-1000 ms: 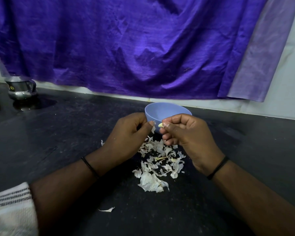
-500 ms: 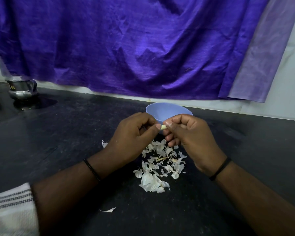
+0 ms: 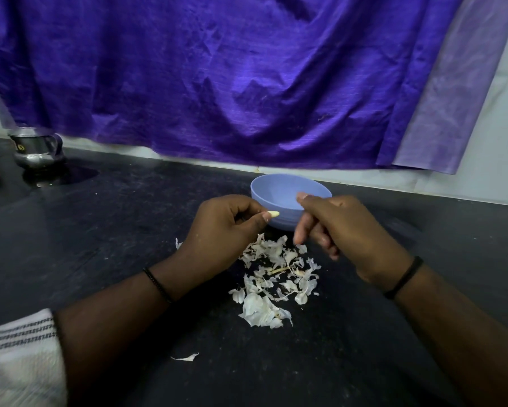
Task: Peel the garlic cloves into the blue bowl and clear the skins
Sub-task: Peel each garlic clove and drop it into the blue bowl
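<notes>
Step in hand, as I read it: one clove is peeled and due to go into the bowl. Skin clearing not started.

Left hand (image 3: pixel 217 230): fingers curled, thumb and forefinger pinching a bare pale garlic clove (image 3: pixel 271 214) at its base. The clove tip sticks out to the right, pointing at the blue bowl (image 3: pixel 288 192). It sits just beside the bowl's near-left wall, outside the rim and lower than it, not over the opening. No skin visible on it.

Blue bowl: stands on the bench (image 3: pixel 129 230) toward the back edge, roughly centre, just beyond both hands. The part of the inside that shows looks bare; the near part is hidden by the hands, so can't say how many cloves are in it.

Skins (image 3: pixel 276 277): loose white heap on the bench right in front of the bowl, between and just below the two hands, running toward the front edge. One stray flake (image 3: pixel 185 357) lies well apart, nearer the front edge, and another scrap pokes out by the left hand.

Right hand (image 3: pixel 343 230): fingers loosely curled and hanging down, blurred, holding nothing I can see. Its thumb sits in front of the bowl's near-right rim.

Next move calls for: lift the left hand up and slightly right until the clove clears the rim, then release. After that, another clove or sweep the skins. No unpeeled cloves in view, so I'd guess sweeping is close.
</notes>
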`<state>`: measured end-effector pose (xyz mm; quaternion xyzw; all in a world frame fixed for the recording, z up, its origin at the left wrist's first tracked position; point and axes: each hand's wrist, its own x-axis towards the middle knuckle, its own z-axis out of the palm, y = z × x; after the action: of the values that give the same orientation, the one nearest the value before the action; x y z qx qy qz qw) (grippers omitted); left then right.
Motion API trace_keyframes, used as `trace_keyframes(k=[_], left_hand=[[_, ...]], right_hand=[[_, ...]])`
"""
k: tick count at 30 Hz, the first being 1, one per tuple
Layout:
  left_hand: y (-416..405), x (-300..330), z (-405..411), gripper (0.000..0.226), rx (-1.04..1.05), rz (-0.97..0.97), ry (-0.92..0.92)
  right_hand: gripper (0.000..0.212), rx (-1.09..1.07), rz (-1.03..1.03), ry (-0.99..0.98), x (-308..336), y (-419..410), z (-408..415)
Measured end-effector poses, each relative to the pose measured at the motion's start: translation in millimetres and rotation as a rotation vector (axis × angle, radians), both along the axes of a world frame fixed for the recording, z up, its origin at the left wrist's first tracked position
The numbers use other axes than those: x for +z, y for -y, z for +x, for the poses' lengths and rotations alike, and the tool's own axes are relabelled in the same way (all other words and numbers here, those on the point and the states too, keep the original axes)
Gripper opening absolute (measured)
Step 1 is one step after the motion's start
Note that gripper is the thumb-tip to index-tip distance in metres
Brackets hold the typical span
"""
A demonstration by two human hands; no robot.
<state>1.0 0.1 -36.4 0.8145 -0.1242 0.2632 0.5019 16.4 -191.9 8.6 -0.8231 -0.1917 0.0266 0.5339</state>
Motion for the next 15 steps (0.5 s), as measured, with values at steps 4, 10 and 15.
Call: trace_keyframes(k=[4,10,15], left_hand=[[-0.5,-0.4,0.8,0.014,-0.018,-0.017,-0.045],[0.4,-2.7,1.4,0.009,-0.073,-0.015,-0.057],[1.1,-3.2,3.1,0.015,-0.108,-0.021,-0.071]], right_hand=[[0.064,0.166,-0.476,-0.079,0.2,0.5,-5.1],[0.018,-0.014,-0.057,0.306,-7.6,3.3,3.7],[0.013,0.031,-0.068,0.352,-19.5,-3.2,4.8]])
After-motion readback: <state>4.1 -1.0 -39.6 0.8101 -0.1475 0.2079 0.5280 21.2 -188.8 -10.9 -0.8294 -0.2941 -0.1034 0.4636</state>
